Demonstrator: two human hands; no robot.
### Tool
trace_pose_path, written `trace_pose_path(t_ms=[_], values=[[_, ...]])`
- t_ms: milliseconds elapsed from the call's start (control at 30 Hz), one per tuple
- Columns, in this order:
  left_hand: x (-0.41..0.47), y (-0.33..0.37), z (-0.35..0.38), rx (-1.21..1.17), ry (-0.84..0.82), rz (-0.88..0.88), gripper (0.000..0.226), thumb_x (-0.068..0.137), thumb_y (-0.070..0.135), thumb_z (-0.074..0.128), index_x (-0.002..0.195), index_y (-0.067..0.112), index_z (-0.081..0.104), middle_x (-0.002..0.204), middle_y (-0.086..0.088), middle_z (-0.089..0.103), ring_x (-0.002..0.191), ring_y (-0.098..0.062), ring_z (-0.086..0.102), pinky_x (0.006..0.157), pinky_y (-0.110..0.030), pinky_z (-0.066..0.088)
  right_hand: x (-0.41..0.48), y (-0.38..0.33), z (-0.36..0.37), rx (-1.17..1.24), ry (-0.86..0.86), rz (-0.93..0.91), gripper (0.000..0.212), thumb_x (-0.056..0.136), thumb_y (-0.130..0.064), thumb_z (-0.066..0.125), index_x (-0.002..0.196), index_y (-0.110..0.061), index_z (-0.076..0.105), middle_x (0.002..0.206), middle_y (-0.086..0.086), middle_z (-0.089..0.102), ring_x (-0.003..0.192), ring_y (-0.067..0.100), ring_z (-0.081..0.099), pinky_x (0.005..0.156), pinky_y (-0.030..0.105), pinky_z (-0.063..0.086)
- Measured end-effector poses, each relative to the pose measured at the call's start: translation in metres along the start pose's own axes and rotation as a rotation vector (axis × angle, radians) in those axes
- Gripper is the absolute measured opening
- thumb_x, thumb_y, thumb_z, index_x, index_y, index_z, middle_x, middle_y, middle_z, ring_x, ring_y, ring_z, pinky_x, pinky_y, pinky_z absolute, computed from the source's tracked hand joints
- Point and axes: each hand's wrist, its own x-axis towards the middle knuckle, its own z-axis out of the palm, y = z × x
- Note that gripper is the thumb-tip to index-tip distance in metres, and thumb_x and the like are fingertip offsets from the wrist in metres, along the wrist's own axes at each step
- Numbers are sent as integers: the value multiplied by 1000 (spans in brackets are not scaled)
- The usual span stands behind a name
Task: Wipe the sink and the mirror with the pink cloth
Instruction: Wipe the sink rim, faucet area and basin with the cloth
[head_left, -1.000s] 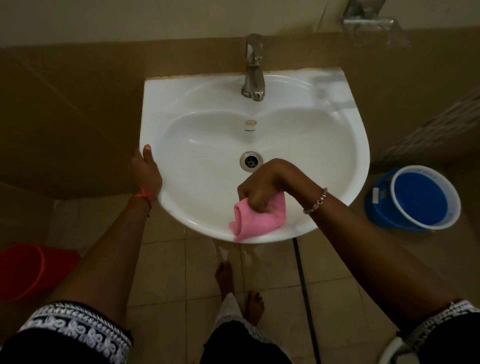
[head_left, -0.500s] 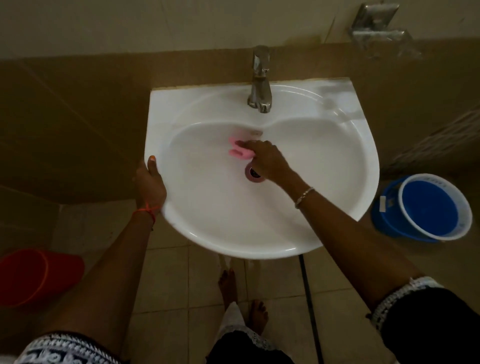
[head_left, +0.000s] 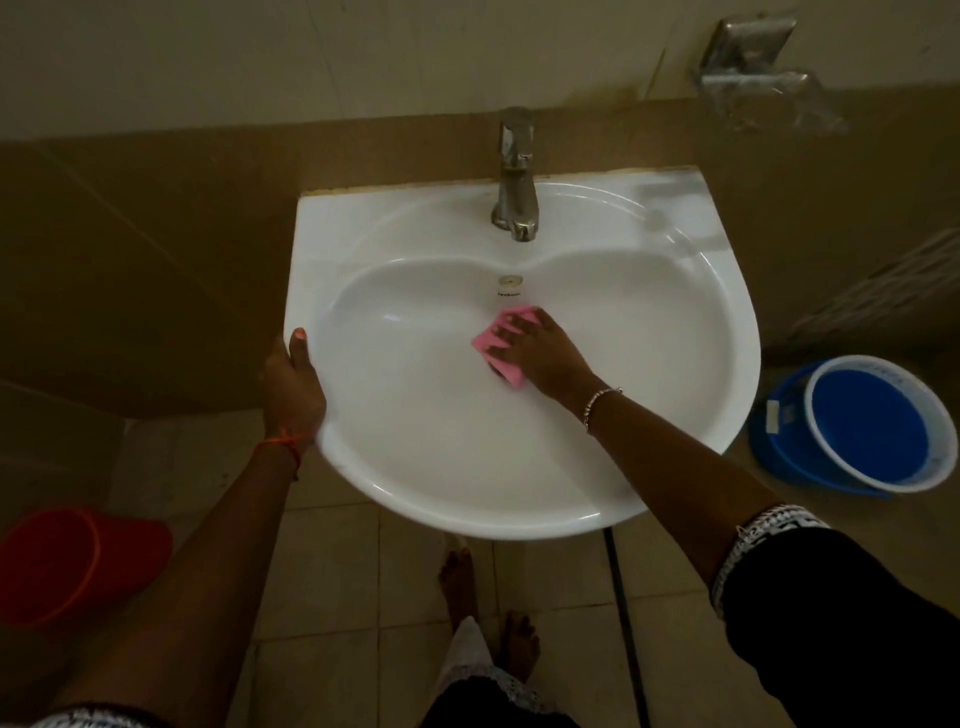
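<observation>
- A red bucket lies on the floor at the far left, near the left arm.
- The left hand holds the left rim of the white sink. Its thumb lies on top of the rim, and the other fingers go under the rim, where they are hidden. An orange thread is around this wrist.
- Two bare feet stand on the tiled floor under the front edge of the sink.
- The tap stands at the back of the sink, in the middle.
- The cloth is pink and lies in the middle of the basin, just in front of the overflow hole.
- The right hand presses flat on the cloth. Its fingers are straight and spread apart, not curled around it. A bracelet is on this wrist.
- A metal holder is fixed on the wall, above and to the right of the sink.
- A blue bucket with a white rim stands on the floor at the right, close beside the sink.
</observation>
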Motion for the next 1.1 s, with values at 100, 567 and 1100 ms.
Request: trace_pose_path(t_ms=[100, 567, 1100], values=[[-1, 2, -1, -3, -4, -2, 41, 100, 23, 32, 119, -7, 52, 119, -29, 59, 110, -37, 56, 96, -42, 43, -7, 11, 15, 102, 34, 168, 54, 84, -36, 21, 94, -19, 72, 93, 3, 71, 99, 29, 63, 77, 35, 50], [2, 0, 3, -25, 24, -17, 41, 99, 22, 34, 120, -9, 52, 121, -30, 57, 112, -39, 54, 95, -37, 40, -12, -13, -22, 548, -131, 532, 30, 86, -26, 49, 102, -6, 64, 104, 14, 66, 99, 32, 61, 86, 31, 46], [3, 4, 3, 100, 56, -20, 42, 99, 21, 34, 121, -12, 50, 122, -35, 54, 115, -44, 50, 99, -43, 37, -48, -25, -76, 565, -787, -48, 17, 80, 5, 38, 72, -7, 47, 60, 1, 44, 54, 15, 39, 47, 22, 30]])
